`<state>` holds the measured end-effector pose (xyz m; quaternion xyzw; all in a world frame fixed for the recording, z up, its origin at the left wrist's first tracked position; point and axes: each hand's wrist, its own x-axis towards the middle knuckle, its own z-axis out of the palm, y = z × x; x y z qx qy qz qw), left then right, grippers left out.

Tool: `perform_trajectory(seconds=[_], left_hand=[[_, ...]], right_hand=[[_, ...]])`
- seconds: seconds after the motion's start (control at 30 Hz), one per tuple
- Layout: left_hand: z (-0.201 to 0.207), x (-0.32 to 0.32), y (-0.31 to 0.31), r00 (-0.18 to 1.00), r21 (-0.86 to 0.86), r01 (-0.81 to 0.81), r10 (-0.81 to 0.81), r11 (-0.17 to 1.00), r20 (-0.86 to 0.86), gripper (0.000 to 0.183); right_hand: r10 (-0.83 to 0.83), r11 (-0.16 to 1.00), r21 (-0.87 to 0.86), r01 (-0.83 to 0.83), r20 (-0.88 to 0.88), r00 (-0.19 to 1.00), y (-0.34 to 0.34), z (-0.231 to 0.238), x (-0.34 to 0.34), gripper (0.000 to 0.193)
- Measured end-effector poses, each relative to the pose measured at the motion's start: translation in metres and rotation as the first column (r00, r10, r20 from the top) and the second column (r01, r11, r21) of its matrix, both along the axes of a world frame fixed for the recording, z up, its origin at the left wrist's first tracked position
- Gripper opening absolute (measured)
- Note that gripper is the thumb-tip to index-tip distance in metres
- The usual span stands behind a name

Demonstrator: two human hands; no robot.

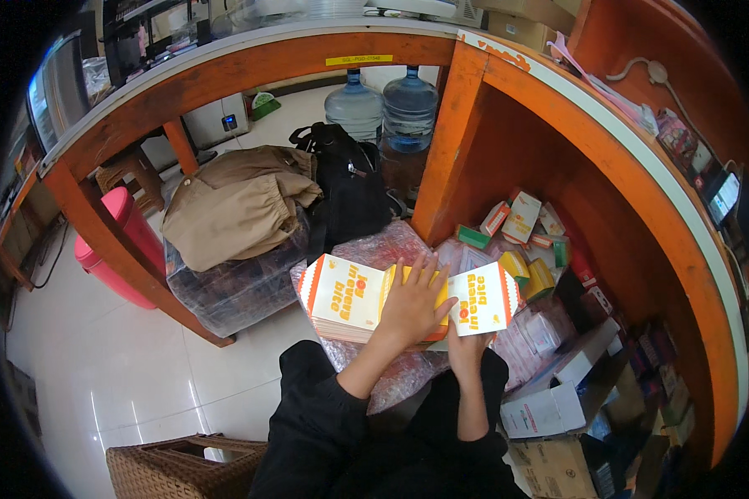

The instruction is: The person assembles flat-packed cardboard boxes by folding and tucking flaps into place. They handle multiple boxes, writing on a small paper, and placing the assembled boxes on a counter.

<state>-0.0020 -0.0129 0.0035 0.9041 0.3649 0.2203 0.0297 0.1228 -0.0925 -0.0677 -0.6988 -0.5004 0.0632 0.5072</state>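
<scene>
A stack of flat printed cartons [341, 293], white with yellow and orange print, lies in front of me. My left hand [414, 299] rests palm down across the yellow middle of the top carton, fingers spread. On the right side, the top carton's end panel [479, 301] is raised from the stack. My right hand [464, 339] grips that panel at its near edge, thumb in view and the other fingers mostly hidden behind it. Beneath the stack is a bubble-wrapped bundle [381, 391].
An orange shelf unit [449, 158] stands to the right, with small boxes [522, 216] and an opened white carton [544, 413] inside. Ahead are a black backpack [349, 187], a tan garment [225, 208] and water jugs [410, 108]. A pink bin [116, 249] and wicker stool [175, 470] sit left.
</scene>
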Motion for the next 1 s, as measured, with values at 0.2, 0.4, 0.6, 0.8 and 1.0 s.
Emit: perform_trajectory(seconds=[0.2, 0.4, 0.6, 0.8, 1.0], left_hand=[[-0.008, -0.007, 0.001, 1.000, -0.007, 0.027, -0.026, 1.000, 0.017, 0.060], [0.004, -0.006, 0.002, 0.999, -0.015, 0.046, -0.046, 0.999, -0.029, 0.058], [0.013, 0.012, 0.006, 0.974, -0.087, -0.068, 0.048, 0.994, -0.219, 0.059], [0.014, 0.014, 0.011, 0.996, -0.076, 0.013, -0.020, 0.997, -0.089, 0.054], [0.014, 0.001, 0.015, 0.985, -0.247, 0.150, -0.123, 0.957, 0.122, 0.045]], right_hand=[[-0.222, 0.883, 0.458, 0.098, 0.224, 0.949, -0.006, 0.118, 0.027, 0.061], [0.374, 0.910, -0.415, 0.014, 0.833, 0.408, 0.059, 0.119, 0.026, 0.022], [0.349, 0.888, -0.413, -0.204, 0.317, 0.882, 0.069, 0.041, 0.061, 0.024], [0.182, 0.982, 0.023, -0.185, 0.100, 0.978, 0.071, -0.016, 0.059, 0.043], [-0.253, 0.961, -0.136, 0.241, -0.084, 0.964, 0.136, -0.072, 0.177, 0.078]])
